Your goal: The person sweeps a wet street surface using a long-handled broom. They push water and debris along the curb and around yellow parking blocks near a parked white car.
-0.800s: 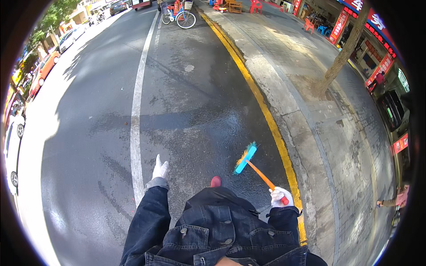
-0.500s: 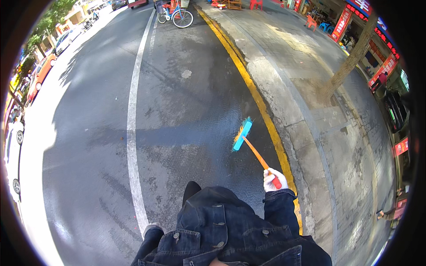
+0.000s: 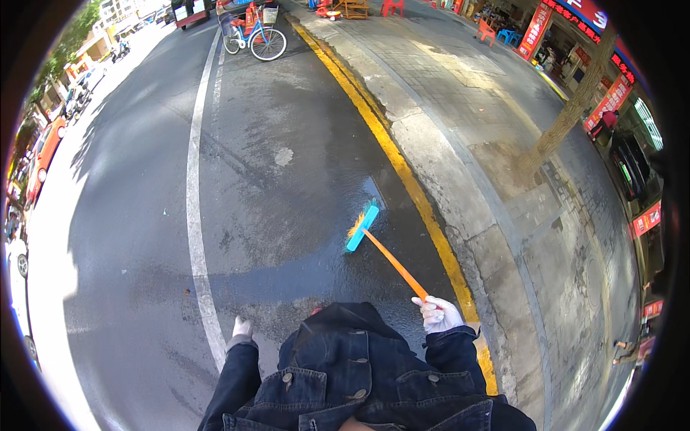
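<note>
In a white glove, my right hand (image 3: pixel 441 316) is closed round the orange handle of a broom (image 3: pixel 397 264). The handle slants forward and left to a light-blue head (image 3: pixel 361 228) with yellow and teal bristles. That head is over the wet dark road (image 3: pixel 302 266), just left of the yellow kerb line. My left hand (image 3: pixel 243 329), also gloved, hangs low on the left near the white lane line (image 3: pixel 198 251). Nothing shows in it, and its fingers look loosely extended, seen small.
A blue bicycle (image 3: pixel 260 42) with a basket stands ahead on the road. Along the right runs a raised paved sidewalk (image 3: pixel 460 165) with a tree trunk (image 3: pixel 568 118), red stools (image 3: pixel 485 32) and shopfronts. An orange car (image 3: pixel 46 154) is at the far left.
The broom head has moved left and slightly nearer in the view. My left hand has come forward into clearer sight. The bicycle appears closer and more to the left.
</note>
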`<state>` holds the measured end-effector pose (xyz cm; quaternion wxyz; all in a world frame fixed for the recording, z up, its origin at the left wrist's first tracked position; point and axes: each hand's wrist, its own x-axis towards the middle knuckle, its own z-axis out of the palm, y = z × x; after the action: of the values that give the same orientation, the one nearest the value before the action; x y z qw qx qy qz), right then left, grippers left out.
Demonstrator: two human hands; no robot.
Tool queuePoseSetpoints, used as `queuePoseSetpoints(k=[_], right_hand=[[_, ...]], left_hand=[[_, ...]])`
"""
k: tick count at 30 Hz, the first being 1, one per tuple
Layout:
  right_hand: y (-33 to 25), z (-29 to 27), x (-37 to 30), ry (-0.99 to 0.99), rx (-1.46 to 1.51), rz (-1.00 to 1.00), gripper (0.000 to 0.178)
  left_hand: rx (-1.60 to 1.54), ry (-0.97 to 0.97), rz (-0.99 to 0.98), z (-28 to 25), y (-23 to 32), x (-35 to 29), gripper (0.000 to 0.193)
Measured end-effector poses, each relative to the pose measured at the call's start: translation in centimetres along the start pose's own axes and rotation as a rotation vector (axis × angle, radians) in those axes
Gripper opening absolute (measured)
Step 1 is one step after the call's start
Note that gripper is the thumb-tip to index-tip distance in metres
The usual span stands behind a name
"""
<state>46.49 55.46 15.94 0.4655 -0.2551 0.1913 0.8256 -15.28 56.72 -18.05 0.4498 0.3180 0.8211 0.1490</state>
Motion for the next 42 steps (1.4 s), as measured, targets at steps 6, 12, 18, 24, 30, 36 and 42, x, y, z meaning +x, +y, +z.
queuePoseSetpoints(k=[6, 12, 18, 24, 30, 36, 42], right_hand=[[-6.7, 5.8, 8.5, 0.072, 0.051, 0.011, 0.032], [-19.0, 9.7, 17.3, 0.11, -0.069, 0.001, 0.019], [-31.1, 15.8, 23.5, 0.117, -0.123, -0.029, 0.013], [-39.6, 20.0, 28.5, 0.386, -0.29, -0.152, 0.019], [-43.7, 19.2, 36.7, 0.767, -0.644, -0.356, 0.014], [-46.8, 26.6, 42.9, 0.954, -0.358, -0.471, 0.014], [-49.2, 31.4, 46.0, 0.796, -0.076, -0.407, 0.015]], left_hand=[[-0.429, -0.194, 0.555, -1.4, 35.7, 11.7, 0.067], [-0.371, -0.313, 0.259, 8.8, 52.2, 12.9, 0.069], [-0.312, -0.168, -0.263, 13.6, 49.4, 17.0, 0.061], [-0.31, -0.174, -0.466, 16.6, 54.6, 23.8, 0.057], [-0.231, -0.247, -0.361, 18.5, 69.4, 37.4, 0.054], [-0.194, -0.4, 0.074, 20.0, 93.0, 53.5, 0.052], [0.123, -0.669, 0.391, 28.1, 114.4, 57.7, 0.063]])
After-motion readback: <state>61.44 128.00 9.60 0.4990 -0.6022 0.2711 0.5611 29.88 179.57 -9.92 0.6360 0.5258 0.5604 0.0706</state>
